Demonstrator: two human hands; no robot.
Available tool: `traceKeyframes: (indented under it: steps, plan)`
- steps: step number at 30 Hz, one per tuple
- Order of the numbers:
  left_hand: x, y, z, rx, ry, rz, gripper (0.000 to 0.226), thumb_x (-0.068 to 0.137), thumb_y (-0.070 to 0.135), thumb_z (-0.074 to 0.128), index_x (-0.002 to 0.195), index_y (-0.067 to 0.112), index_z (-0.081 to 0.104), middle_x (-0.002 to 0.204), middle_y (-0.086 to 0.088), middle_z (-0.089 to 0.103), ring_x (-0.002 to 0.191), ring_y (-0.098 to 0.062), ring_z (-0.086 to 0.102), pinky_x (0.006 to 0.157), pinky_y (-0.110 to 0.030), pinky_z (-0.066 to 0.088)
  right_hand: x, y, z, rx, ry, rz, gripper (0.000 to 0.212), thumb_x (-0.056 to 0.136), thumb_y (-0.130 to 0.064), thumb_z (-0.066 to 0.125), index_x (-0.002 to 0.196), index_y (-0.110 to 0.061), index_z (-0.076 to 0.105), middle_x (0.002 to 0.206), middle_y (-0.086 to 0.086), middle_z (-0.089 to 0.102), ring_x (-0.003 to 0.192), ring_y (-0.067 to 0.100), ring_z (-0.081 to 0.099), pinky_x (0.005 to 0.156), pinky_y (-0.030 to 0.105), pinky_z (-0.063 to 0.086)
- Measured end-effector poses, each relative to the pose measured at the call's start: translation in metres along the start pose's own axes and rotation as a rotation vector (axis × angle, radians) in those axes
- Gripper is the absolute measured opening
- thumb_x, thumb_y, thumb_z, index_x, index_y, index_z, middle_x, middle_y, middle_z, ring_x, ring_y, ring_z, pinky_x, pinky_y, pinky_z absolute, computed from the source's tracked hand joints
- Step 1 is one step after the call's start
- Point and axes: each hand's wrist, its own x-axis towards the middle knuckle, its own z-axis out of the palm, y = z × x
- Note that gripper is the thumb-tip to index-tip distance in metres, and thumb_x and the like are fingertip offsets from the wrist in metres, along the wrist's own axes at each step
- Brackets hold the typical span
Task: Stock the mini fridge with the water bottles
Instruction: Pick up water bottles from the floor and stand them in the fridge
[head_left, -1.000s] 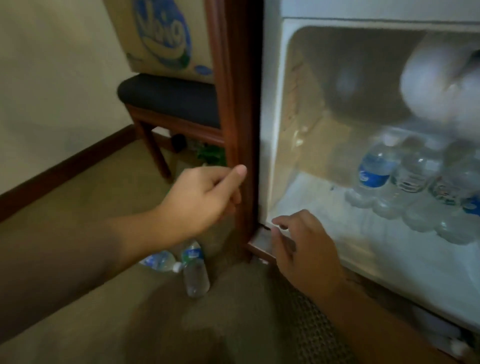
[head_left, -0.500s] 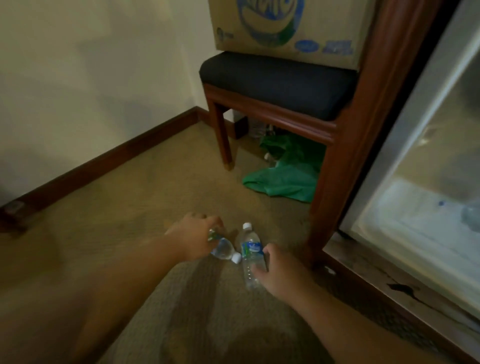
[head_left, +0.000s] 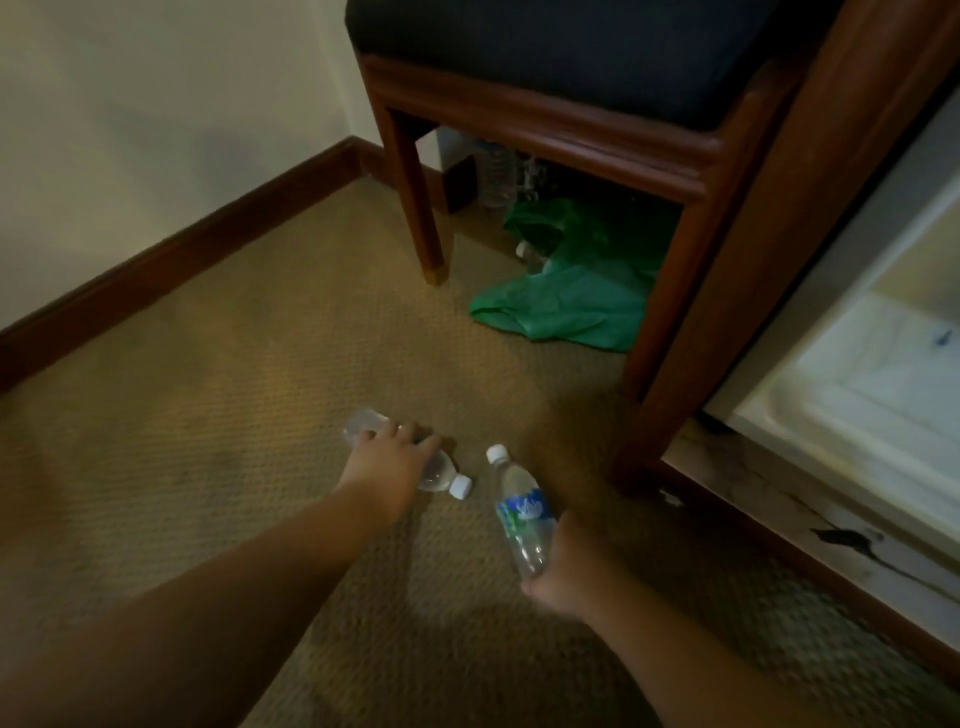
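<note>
Two small clear water bottles with white caps are low over the tan carpet. My left hand (head_left: 387, 462) grips one bottle (head_left: 441, 475) that lies on its side, cap pointing right. My right hand (head_left: 563, 564) holds the lower half of a second bottle (head_left: 519, 512) with a blue label, cap pointing up and away. The open mini fridge (head_left: 857, 374) shows at the right edge, white inside; its shelf area in view holds nothing.
A dark wooden chair (head_left: 649, 150) with a black seat stands behind the bottles, next to the fridge. A green plastic bag (head_left: 576, 291) and another bottle (head_left: 496, 171) lie under it. A wall with brown skirting (head_left: 171, 260) runs along the left.
Both hands left the fridge edge and dropped to the floor. Each hand closed around a bottle. The view swung down and left, away from the fridge interior.
</note>
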Motion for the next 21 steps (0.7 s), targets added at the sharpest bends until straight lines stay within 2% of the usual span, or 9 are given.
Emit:
traceKeyframes:
  steps: [1, 3, 5, 8, 10, 12, 14, 17, 21]
  plan:
    - [-0.006, 0.006, -0.001, -0.009, 0.021, -0.018, 0.07, 0.095, 0.024, 0.063, 0.155, 0.033, 0.028, 0.154, -0.009, 0.038, 0.141, -0.035, 0.036, 0.111, -0.053, 0.038, -0.009, 0.011, -0.002, -0.027, -0.06, 0.041, 0.105, 0.08, -0.035, 0.08, 0.158, -0.021, 0.012, 0.148, 0.009, 0.042, 0.13, 0.027, 0.05, 0.101, 0.04, 0.048]
    - [-0.021, 0.02, 0.0, -0.013, 0.019, -0.019, 0.072, 0.093, 0.026, 0.066, 0.154, 0.032, 0.028, 0.152, -0.009, 0.04, 0.137, -0.036, 0.041, 0.108, -0.052, 0.04, -0.024, 0.034, -0.004, -0.093, -0.163, 0.099, 0.096, 0.078, -0.026, 0.081, 0.154, -0.011, 0.023, 0.139, 0.013, 0.052, 0.124, 0.029, 0.057, 0.097, 0.038, 0.051]
    - [-0.038, 0.037, 0.001, -0.027, -0.003, 0.009, 0.074, 0.092, 0.036, 0.067, 0.154, 0.033, 0.027, 0.151, -0.007, 0.041, 0.134, -0.036, 0.043, 0.106, -0.053, 0.041, -0.035, 0.048, -0.006, -0.112, -0.2, 0.172, 0.099, 0.074, -0.03, 0.085, 0.151, -0.01, 0.027, 0.137, 0.013, 0.054, 0.12, 0.029, 0.059, 0.095, 0.038, 0.054]
    - [-0.053, 0.06, 0.003, -0.036, -0.009, 0.066, 0.082, 0.085, 0.058, 0.064, 0.154, 0.034, 0.027, 0.15, -0.005, 0.043, 0.131, -0.036, 0.044, 0.103, -0.052, 0.038, -0.038, 0.054, -0.01, -0.059, -0.04, 0.219, 0.108, 0.067, -0.056, 0.085, 0.15, -0.02, 0.026, 0.14, 0.008, 0.051, 0.122, 0.026, 0.056, 0.093, 0.039, 0.053]
    - [-0.054, 0.073, 0.005, -0.04, 0.012, 0.118, 0.085, 0.082, 0.063, 0.064, 0.153, 0.033, 0.029, 0.15, -0.004, 0.043, 0.132, -0.034, 0.043, 0.102, -0.05, 0.039, -0.033, 0.051, -0.016, -0.009, 0.123, 0.152, 0.086, 0.079, -0.062, 0.072, 0.143, -0.02, 0.034, 0.132, 0.006, 0.055, 0.115, 0.024, 0.059, 0.083, 0.033, 0.05]
    - [-0.051, 0.085, 0.006, -0.106, 0.021, 0.15, 0.081, 0.083, 0.065, 0.062, 0.151, 0.034, 0.031, 0.151, -0.001, 0.043, 0.134, -0.03, 0.043, 0.101, -0.049, 0.043, -0.023, 0.048, -0.022, 0.003, 0.236, 0.105, 0.063, 0.09, -0.058, 0.061, 0.136, -0.019, 0.043, 0.122, 0.006, 0.06, 0.108, 0.023, 0.061, 0.083, 0.036, 0.052]
    - [-0.045, 0.095, 0.005, -0.187, -0.044, 0.137, 0.075, 0.088, 0.065, 0.058, 0.152, 0.037, 0.03, 0.153, 0.003, 0.042, 0.137, -0.027, 0.042, 0.101, -0.048, 0.045, -0.017, 0.046, -0.027, 0.007, 0.24, 0.109, 0.052, 0.093, -0.056, 0.057, 0.133, -0.023, 0.05, 0.121, 0.005, 0.06, 0.107, 0.022, 0.061, 0.087, 0.04, 0.054]
    - [-0.042, 0.111, 0.001, -0.229, -0.133, 0.142, 0.059, 0.094, 0.059, 0.053, 0.149, 0.043, 0.037, 0.155, 0.006, 0.042, 0.139, -0.026, 0.044, 0.103, -0.049, 0.042, -0.018, 0.045, -0.03, 0.058, 0.17, 0.085, 0.056, 0.09, -0.053, 0.061, 0.136, -0.023, 0.048, 0.129, 0.006, 0.057, 0.116, 0.026, 0.058, 0.093, 0.044, 0.052]
    - [-0.046, 0.108, -0.013, -0.347, -0.072, 0.191, 0.044, 0.094, 0.056, 0.057, 0.135, 0.04, 0.053, 0.131, 0.006, 0.059, 0.12, -0.021, 0.061, 0.095, -0.037, 0.051, -0.028, 0.045, -0.041, 0.137, 0.157, 0.083, 0.056, 0.087, -0.049, 0.065, 0.134, -0.02, 0.051, 0.131, 0.008, 0.057, 0.119, 0.027, 0.056, 0.098, 0.047, 0.049]
